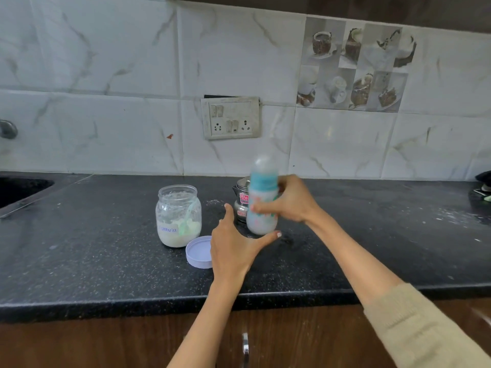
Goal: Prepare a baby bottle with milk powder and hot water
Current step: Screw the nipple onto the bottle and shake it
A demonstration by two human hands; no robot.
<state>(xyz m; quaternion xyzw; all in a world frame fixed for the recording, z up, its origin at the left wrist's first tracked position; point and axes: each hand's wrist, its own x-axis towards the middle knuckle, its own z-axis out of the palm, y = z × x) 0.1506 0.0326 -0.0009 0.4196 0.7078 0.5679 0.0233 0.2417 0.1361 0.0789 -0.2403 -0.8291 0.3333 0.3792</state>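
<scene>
A baby bottle with a teal collar and clear cap holds white milk and looks motion-blurred, upright above the black counter. My right hand grips it around the middle. My left hand is spread open just below and left of the bottle, thumb under its base, fingers straight. An open glass jar of milk powder with a green scoop inside stands to the left. Its lilac lid lies upside down beside it.
A small steel vessel with a red label stands right behind the bottle. A sink is set into the counter at far left. A wall socket panel is on the tiled backsplash. Dark items lie at the far right edge.
</scene>
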